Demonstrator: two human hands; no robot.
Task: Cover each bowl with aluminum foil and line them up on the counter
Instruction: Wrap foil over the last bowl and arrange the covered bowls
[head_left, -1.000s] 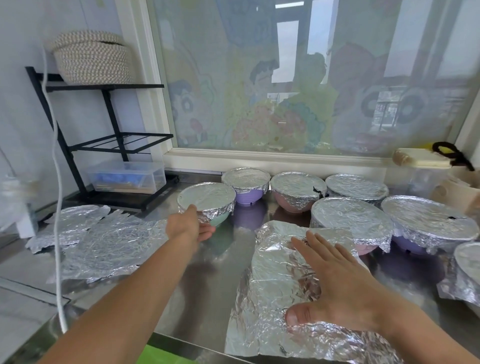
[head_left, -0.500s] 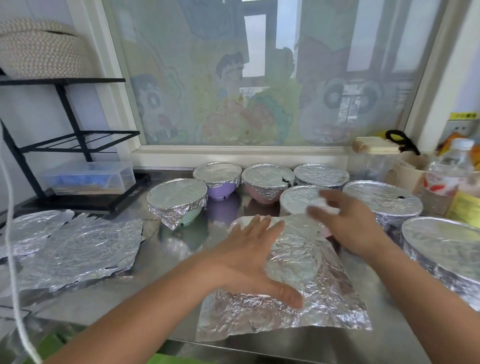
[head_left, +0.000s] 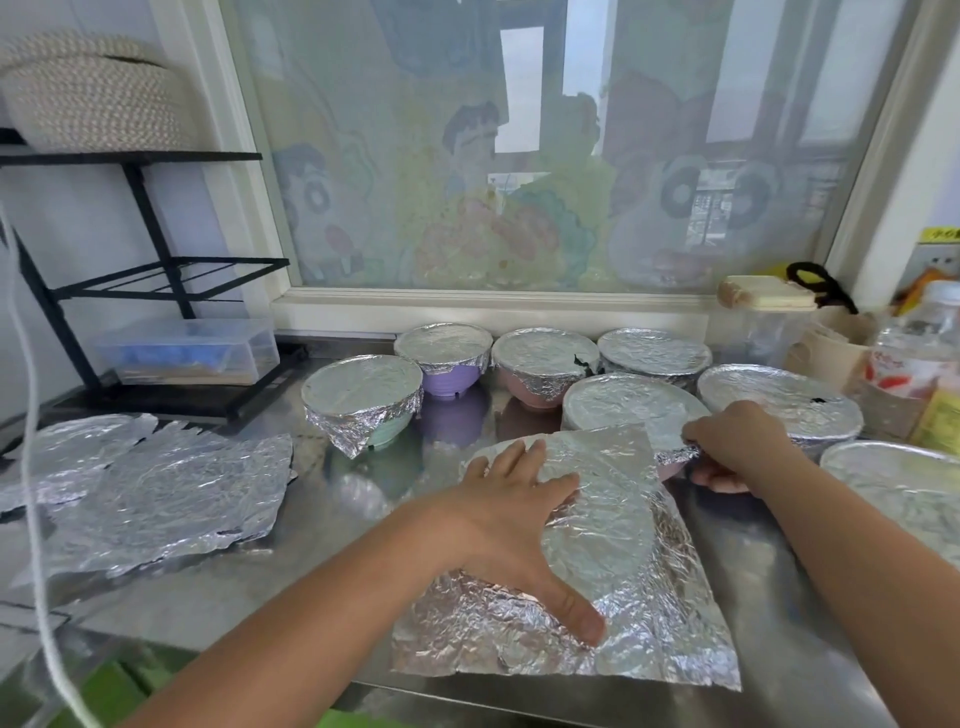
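**Head view: a steel desk (head_left: 311, 582) below a painted window (head_left: 519, 156).**

- **Lower centre:** a foil sheet (head_left: 623, 545) lies draped over a round form whose rim shows through. What is beneath it is hidden.
- **Left grip (head_left: 514, 514):** it rests flat on this sheet with its fingers straight and spread, holding nothing. The thumb presses the sheet's crumpled near margin.
- **Centre right:** the right grip (head_left: 737, 447) pinches the crumpled foil edge (head_left: 675, 457) of a covered pink bowl (head_left: 628, 410), fingers curled over it and thumb under. This bowl stands just behind the sheet.
- **Beyond, in the middle of the frame:** a covered green bowl (head_left: 363, 400), a purple bowl (head_left: 447, 358) and a second pink bowl (head_left: 543, 364), whose foil is torn at its right side.
- **Toward the right edge:** three foil-topped bowls (head_left: 779, 405) whose colours cannot be told.
- **Centre left:** loose foil sheets (head_left: 156, 493) lie flat on the desk.
- **Upper left:** a black rack (head_left: 156, 280) carries a woven basket (head_left: 93, 98), with a clear plastic box (head_left: 192, 348) at its foot.
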